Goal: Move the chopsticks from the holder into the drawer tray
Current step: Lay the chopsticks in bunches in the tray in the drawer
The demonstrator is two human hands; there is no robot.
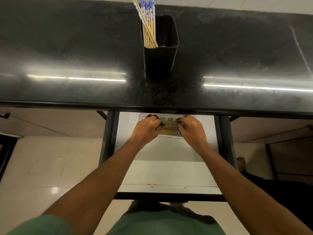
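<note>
A black square holder (159, 60) stands on the dark countertop, with several bamboo chopsticks (148, 22) with blue-and-white tops leaning in its left side. Below the counter edge, the white drawer (169, 173) is pulled out. At its back lies a white tray (169, 136) with a row of several chopsticks (169, 127) lying side by side. My left hand (147, 128) covers their plain left ends and my right hand (191, 128) covers their patterned right ends, fingers curled down onto them.
The glossy black countertop (67, 65) spans the whole width. Dark drawer rails (108, 138) run on both sides of the drawer. Pale floor tiles (42, 167) show on the left, and a bare foot (241, 164) on the right.
</note>
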